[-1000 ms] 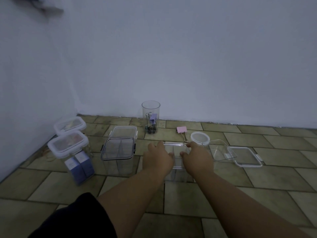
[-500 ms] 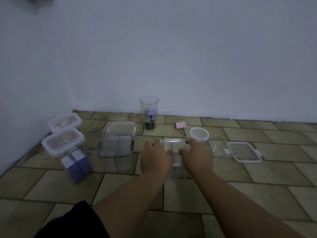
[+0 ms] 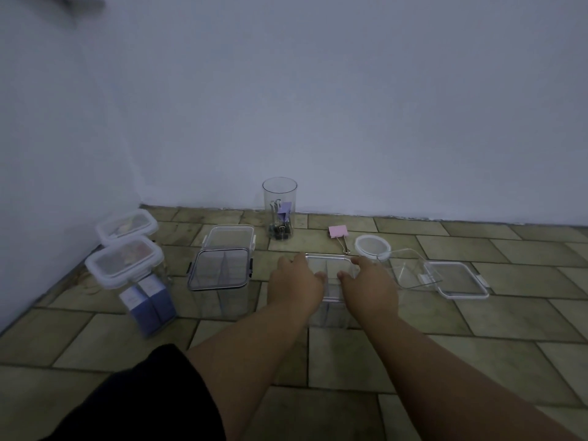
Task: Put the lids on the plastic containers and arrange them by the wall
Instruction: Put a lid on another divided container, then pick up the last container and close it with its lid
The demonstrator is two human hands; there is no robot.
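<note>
A clear rectangular container with an inner divider stands on the floor tiles in the middle. My left hand grips its left side and my right hand grips its right side, thumbs over the near rim. To its right lie a round white-rimmed lid, an open clear container and a flat rectangular lid. On the left stand two dark-lidded and clear-lidded containers, one behind the other, and two white-lidded containers near the corner.
A tall clear cylinder holding binder clips stands by the back wall. A pink binder clip lies on the tiles beside it. The side wall runs along the left. A dark sleeve fills the lower left.
The view has shifted slightly. Both hands stay on the clear container, with the thumbs now hooked further over its near rim.
</note>
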